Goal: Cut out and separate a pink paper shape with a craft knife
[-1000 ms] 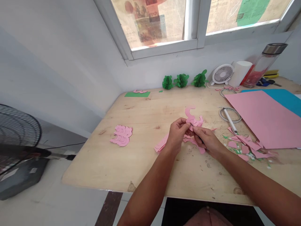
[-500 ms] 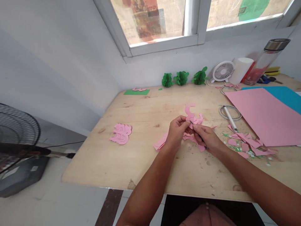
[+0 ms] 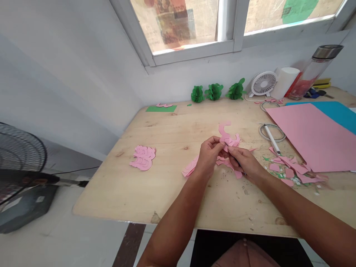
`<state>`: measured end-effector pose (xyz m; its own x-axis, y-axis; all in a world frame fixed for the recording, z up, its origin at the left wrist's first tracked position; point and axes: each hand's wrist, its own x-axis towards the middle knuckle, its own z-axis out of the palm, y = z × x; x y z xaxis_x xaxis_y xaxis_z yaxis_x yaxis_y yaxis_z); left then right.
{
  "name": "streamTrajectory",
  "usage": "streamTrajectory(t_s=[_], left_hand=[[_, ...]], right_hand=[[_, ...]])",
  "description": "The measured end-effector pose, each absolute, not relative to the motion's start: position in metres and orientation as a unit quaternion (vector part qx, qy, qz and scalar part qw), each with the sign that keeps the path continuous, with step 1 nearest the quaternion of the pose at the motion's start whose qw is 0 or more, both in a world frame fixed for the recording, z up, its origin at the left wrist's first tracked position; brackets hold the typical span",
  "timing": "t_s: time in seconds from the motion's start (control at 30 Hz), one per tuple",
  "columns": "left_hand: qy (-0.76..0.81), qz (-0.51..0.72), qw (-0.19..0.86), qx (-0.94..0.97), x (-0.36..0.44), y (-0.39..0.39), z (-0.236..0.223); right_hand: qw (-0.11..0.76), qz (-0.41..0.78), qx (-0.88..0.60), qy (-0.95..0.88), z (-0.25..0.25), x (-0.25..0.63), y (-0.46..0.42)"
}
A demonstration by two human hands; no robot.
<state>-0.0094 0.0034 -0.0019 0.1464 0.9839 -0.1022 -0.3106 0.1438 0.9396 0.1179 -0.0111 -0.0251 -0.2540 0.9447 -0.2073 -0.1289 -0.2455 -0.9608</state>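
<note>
My left hand point(image 3: 210, 152) pinches a curved pink paper cutout point(image 3: 224, 131) between thumb and fingers, above the wooden table. Close against it, my right hand point(image 3: 244, 159) is closed around scissors point(image 3: 236, 161). Only dark bits of them show between the fingers, by the paper's edge. Under and beside the hands lie a folded pink paper strip point(image 3: 190, 167) and cut pink scraps point(image 3: 228, 163). A pile of scalloped pink cutouts point(image 3: 143, 157) rests further left.
At right are a pink sheet point(image 3: 314, 137) over a blue sheet point(image 3: 333, 111), a white pen point(image 3: 272, 139) on a tape ring, and scattered scraps point(image 3: 296, 168). Along the wall stand green paper shapes point(image 3: 214, 92), a small fan point(image 3: 263, 83) and a glass bottle point(image 3: 314, 74).
Almost nothing differs. Both hands keep their hold at the same spot on the pink paper, and the view has shifted very slightly.
</note>
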Motion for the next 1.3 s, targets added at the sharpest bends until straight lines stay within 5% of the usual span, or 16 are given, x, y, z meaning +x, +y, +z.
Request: streamTrajectory(t_s=[1.3], left_hand=[[0.416, 0.505, 0.636, 0.409, -0.0093, 0.0049, -0.0030]], right_hand=[[0.409, 0.656, -0.446, -0.452, -0.0255, 0.1174, -0.0101]])
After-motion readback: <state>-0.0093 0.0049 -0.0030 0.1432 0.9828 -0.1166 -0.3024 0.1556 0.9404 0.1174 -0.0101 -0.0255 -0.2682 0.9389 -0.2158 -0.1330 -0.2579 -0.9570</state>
